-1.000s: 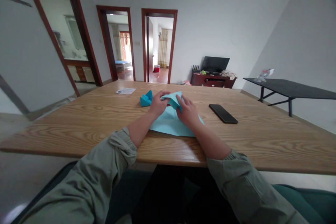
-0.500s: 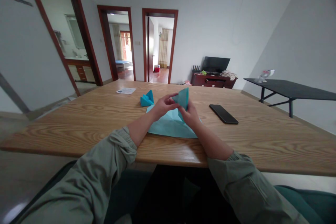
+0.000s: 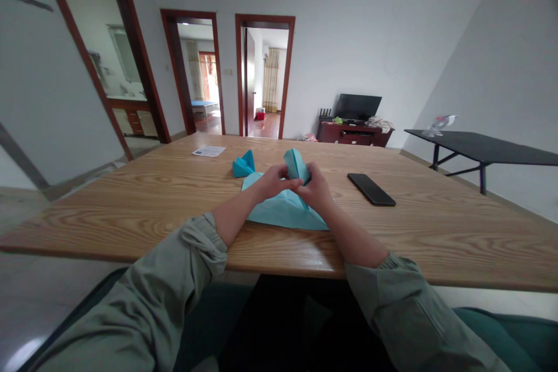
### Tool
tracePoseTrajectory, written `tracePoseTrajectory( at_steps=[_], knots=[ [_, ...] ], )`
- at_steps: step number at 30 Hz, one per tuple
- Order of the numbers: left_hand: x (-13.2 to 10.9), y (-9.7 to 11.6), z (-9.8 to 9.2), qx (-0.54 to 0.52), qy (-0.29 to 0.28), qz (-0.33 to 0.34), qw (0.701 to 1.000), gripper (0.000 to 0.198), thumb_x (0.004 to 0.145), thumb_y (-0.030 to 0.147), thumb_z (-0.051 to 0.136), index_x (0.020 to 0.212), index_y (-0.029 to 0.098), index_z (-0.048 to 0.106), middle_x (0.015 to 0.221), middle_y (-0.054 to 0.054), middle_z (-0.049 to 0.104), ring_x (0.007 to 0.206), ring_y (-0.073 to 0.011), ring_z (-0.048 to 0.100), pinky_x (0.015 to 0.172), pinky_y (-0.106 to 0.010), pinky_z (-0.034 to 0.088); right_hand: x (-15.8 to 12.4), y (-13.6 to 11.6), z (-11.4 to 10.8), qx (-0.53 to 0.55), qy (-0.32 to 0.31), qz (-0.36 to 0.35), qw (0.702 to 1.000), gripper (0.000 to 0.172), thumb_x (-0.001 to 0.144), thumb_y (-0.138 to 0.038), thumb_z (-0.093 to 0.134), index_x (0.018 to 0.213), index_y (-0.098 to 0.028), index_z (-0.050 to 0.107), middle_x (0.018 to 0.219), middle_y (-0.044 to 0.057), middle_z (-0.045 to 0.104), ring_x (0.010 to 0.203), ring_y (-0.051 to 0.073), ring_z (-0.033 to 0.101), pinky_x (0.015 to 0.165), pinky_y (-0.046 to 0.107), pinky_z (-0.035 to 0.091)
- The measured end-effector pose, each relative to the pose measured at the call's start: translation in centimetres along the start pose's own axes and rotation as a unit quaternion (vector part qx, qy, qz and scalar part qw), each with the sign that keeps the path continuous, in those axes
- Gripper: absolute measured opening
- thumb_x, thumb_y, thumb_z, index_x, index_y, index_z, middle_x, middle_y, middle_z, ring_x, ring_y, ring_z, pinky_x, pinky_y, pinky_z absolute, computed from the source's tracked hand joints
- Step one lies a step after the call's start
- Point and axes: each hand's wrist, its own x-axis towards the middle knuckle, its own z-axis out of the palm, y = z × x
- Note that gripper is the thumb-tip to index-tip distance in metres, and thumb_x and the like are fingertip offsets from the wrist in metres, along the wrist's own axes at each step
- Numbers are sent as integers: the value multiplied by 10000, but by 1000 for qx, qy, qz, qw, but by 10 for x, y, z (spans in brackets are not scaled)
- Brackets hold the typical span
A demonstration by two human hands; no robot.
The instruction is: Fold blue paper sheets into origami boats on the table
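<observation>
Between my two hands is a light-blue folded paper point(image 3: 297, 165), raised above the table with its layers showing at the top. My left hand point(image 3: 274, 181) pinches it from the left, and my right hand point(image 3: 314, 187) grips its right side; the fingertips behind it are partly hidden. Beneath them a light-blue sheet of paper point(image 3: 283, 215) lies on the wooden table point(image 3: 174, 209). Just left of the sheet's far corner stands a darker blue folded paper shape point(image 3: 244, 164) with pointed peaks, which neither hand touches.
A black phone point(image 3: 371, 189) lies to the right of my hands. A small printed card point(image 3: 209, 151) is at the far left of the table. Beyond are a black folding table point(image 3: 488, 147), a television point(image 3: 358, 107) on a cabinet, and several doorways.
The folded paper has turned and shifted slightly left and down, so its layered edge now shows. My hands have come closer together around it. The other things stay put.
</observation>
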Motion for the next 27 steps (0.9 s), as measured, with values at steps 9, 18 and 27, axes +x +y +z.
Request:
tracePoseTrajectory(
  at_steps=[9, 18, 27],
  knots=[
    [4, 2, -8, 12, 132, 49, 990, 341, 721, 408, 708, 909, 139, 615, 818, -20, 655, 744, -148, 591, 692, -281, 484, 7, -5, -10, -40, 49, 21, 998, 400, 737, -570, 636, 723, -204, 474, 602, -53, 463, 564, 118, 412, 527, 240, 288],
    [-3, 20, -23, 286, 344, 117, 887, 201, 863, 380, 558, 803, 191, 523, 733, 26, 552, 698, -120, 522, 672, -229, 407, 13, -2, -26, -84, 152, 29, 984, 380, 875, -524, 491, 673, -209, 426, 561, -58, 382, 539, 117, 376, 540, 251, 261],
    [-10, 31, -74, 296, 410, 58, 861, 162, 847, 345, 563, 862, 189, 525, 761, -3, 591, 692, -140, 559, 663, -242, 427, 31, 26, -66, -104, 121, 104, 982, 427, 858, -553, 455, 774, -161, 602, 647, 16, 570, 597, 149, 481, 558, 258, 322]
  ],
)
